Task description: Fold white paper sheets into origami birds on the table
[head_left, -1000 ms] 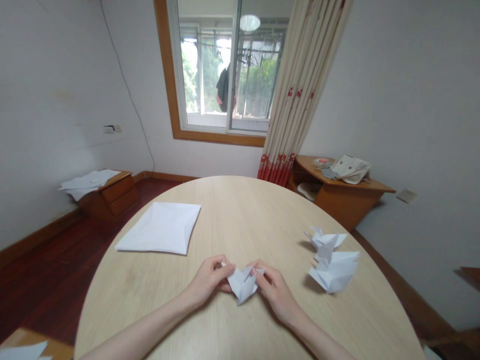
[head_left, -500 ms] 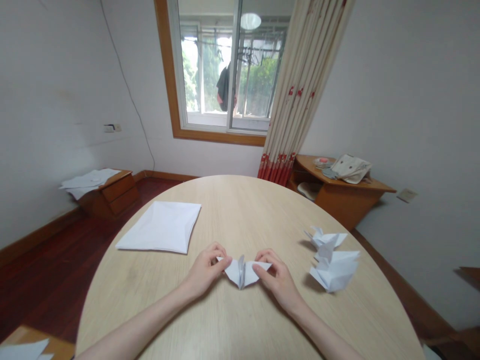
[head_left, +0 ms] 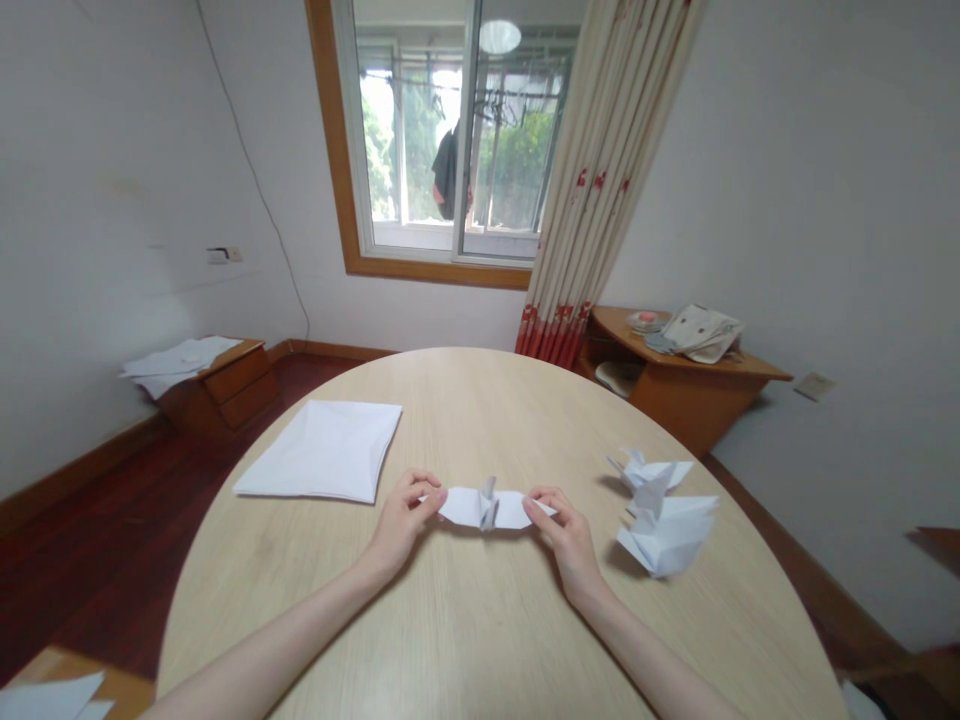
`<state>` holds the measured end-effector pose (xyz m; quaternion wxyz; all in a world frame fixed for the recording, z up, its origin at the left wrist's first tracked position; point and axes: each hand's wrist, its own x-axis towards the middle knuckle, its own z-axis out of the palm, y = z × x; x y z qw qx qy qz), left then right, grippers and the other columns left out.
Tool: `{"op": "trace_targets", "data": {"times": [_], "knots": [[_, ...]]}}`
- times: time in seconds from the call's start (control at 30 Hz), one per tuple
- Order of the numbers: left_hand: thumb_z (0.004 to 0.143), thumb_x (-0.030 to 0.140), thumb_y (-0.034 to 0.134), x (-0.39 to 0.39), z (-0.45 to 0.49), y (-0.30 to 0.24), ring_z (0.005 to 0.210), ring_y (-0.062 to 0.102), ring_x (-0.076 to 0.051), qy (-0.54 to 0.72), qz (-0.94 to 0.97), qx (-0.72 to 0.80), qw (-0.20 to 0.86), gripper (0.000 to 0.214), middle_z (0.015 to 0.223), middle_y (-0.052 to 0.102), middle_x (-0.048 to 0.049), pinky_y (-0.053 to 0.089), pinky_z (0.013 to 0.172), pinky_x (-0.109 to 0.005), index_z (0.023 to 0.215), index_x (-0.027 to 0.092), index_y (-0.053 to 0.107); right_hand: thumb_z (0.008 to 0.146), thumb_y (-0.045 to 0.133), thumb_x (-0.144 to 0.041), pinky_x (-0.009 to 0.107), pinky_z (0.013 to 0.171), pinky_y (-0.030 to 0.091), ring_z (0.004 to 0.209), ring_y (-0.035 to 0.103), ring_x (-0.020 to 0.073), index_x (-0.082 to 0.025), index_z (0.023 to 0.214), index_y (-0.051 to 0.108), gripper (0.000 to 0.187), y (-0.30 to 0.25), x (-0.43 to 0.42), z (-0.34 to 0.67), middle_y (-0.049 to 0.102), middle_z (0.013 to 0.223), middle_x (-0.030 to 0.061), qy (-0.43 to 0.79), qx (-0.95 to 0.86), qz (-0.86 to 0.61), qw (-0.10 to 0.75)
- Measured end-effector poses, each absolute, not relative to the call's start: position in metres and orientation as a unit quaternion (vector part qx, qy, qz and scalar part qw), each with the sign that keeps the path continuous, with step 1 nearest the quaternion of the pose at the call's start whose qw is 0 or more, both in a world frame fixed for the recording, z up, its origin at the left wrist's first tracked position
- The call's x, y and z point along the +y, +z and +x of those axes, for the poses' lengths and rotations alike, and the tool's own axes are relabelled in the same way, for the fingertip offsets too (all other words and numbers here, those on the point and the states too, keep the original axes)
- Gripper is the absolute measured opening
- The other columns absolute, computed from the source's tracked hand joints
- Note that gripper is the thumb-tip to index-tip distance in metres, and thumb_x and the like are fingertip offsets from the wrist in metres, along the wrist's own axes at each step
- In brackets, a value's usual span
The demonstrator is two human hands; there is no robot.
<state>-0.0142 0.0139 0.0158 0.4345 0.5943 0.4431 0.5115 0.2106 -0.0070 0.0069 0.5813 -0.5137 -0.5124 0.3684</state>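
Observation:
A white folded paper crane (head_left: 466, 507) is stretched between my two hands over the middle of the table. My left hand (head_left: 409, 515) pinches its left wing tip between thumb and fingers. The right wing tip is gripped by my right hand (head_left: 561, 530) in the same way. Both wings are spread out flat, and a narrow folded piece stands up at the centre. To the right of my right hand sit other folded paper cranes (head_left: 667, 530), close together. A stack of white square paper (head_left: 322, 450) lies beyond my left hand.
The round wooden table (head_left: 480, 640) fills the foreground. Papers lie on a small drawer cabinet (head_left: 236, 385) at the left. A corner desk (head_left: 697, 400) at the right carries a cloth bag (head_left: 705, 333). More white paper (head_left: 56, 700) shows at the lower left.
My hands have moved slightly apart and a little away from me, drawing the crane's wings out. The wings, angled into a V before, now lie flatter and wider.

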Motion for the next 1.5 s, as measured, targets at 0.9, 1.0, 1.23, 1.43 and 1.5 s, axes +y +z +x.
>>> {"op": "trace_targets", "data": {"times": [0.9,1.0,1.23,1.43,1.5], "knots": [[0.069,0.047,0.064,0.016,-0.015,0.015,0.081,0.053,-0.021,0.558,0.519,0.474,0.44,0.039,0.089,0.058,-0.0061,0.04,0.073,-0.029,0.045,0.017,0.058,0.071,0.065,-0.054,0.04,0.084,0.044,0.096,0.055,0.027,-0.021,0.069,0.067,0.033,-0.007,0.002,0.215,0.06,0.094,0.0081,0.304,-0.525,-0.539,0.585],[0.069,0.046,0.063,0.016,-0.014,0.015,0.083,0.053,-0.021,0.557,0.522,0.477,0.436,0.036,0.088,0.058,-0.0061,0.04,0.076,-0.029,0.048,0.017,0.062,0.077,0.06,-0.053,0.045,0.092,0.041,0.104,0.053,0.0282,-0.022,0.085,0.068,0.033,-0.007,0.0,0.214,0.06,0.101,0.0094,0.279,-0.54,-0.539,0.583],[0.072,0.047,0.063,0.012,-0.013,0.018,0.079,0.052,-0.02,0.539,0.551,0.475,0.425,0.039,0.088,0.057,-0.006,0.039,0.077,-0.029,0.046,0.018,0.062,0.092,0.046,-0.041,0.05,0.102,0.031,0.12,0.042,0.027,-0.026,0.12,0.052,0.032,-0.002,-0.021,0.202,0.051,0.126,0.0087,0.071,-0.677,-0.531,0.504],[0.077,0.048,0.06,0.003,-0.009,0.019,0.079,0.053,-0.02,0.501,0.61,0.448,0.42,0.042,0.085,0.056,-0.0064,0.039,0.077,-0.029,0.05,0.017,0.064,0.094,0.045,-0.041,0.046,0.093,0.035,0.116,0.044,0.0276,-0.028,0.113,0.053,0.024,-0.004,-0.024,0.199,0.051,0.125,0.007,0.017,-0.724,-0.533,0.438],[0.077,0.048,0.06,-0.002,-0.006,0.02,0.077,0.053,-0.019,0.48,0.621,0.437,0.44,0.041,0.087,0.056,-0.0067,0.039,0.076,-0.03,0.052,0.017,0.067,0.094,0.046,-0.043,0.047,0.093,0.034,0.116,0.044,0.0285,-0.028,0.11,0.053,0.024,-0.005,-0.022,0.2,0.05,0.125,0.0075,0.027,-0.718,-0.545,0.433]]}}
